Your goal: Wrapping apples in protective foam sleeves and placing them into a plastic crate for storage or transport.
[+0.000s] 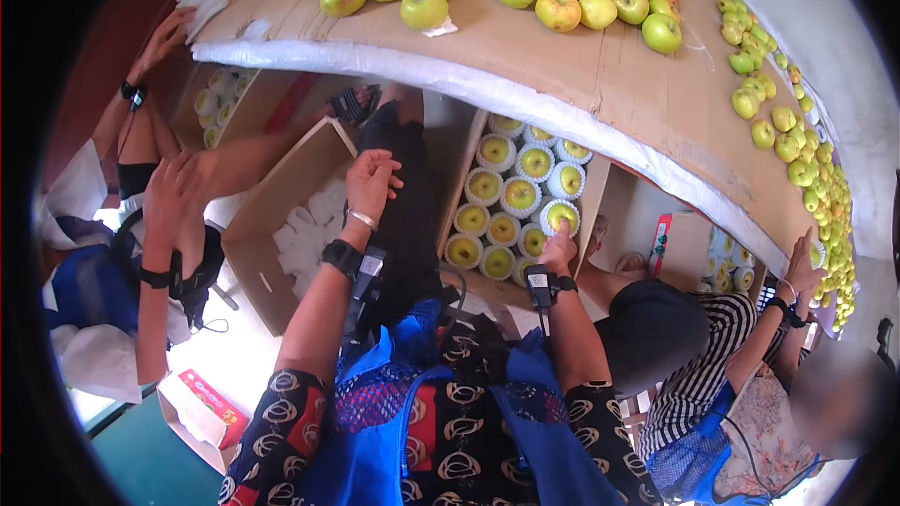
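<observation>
My right hand (560,253) holds a yellow-green apple (562,216) in a white foam net, with the thumb on top of the fruit. It is over the right side of a cardboard box (596,191), where rows of apples in foam nets (520,195) sit. My left hand (373,181) hovers above my dark-trousered leg, its fingers loosely curled and nothing visible in them. Left of that leg, an open cardboard box (264,277) contains loose white foam nets (313,228).
Bare apples (422,10) lie on a cardboard-covered table (485,49) with a white padded edge (394,67). Co-workers sit on both sides; the right one's hand (801,270) is near a netted apple. A red-and-white carton (204,411) stands low at the left.
</observation>
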A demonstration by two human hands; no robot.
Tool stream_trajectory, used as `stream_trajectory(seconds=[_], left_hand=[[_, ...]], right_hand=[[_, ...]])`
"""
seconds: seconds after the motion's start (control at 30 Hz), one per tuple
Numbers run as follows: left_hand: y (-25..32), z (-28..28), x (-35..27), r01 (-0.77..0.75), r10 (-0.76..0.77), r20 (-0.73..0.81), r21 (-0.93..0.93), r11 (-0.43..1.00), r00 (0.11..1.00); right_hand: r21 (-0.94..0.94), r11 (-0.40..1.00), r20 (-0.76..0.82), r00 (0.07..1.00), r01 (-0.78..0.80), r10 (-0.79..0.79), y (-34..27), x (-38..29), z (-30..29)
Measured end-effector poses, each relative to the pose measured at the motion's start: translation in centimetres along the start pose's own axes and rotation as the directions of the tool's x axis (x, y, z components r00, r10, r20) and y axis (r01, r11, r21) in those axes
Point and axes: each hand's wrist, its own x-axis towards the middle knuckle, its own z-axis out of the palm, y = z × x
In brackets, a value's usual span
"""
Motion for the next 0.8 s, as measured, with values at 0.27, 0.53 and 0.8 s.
stream_trajectory(seconds=[0.27, 0.53, 0.8], left_hand=[[0.9, -0.3, 0.2, 0.040, -0.039, -0.046, 0.023, 0.999, 0.998], [1.4, -0.1, 0.3, 0.065, -0.064, -0.088, 0.005, 0.998, 0.994], [1.4, -0.1, 0.6, 0.000, 0.003, -0.084, 0.027, 1.000, 0.996]], right_hand=[[-0.005, 0.997, -0.047, 0.996, 0.072, -0.072, 2.8, 3.6, 1.4], [0.060, 0.997, -0.041, 0.997, -0.057, 0.059, 2.1, 4.3, 3.0], [0.262, 0.946, 0.087, 0.981, -0.191, 0.174, 1.5, 3.9, 2.8]])
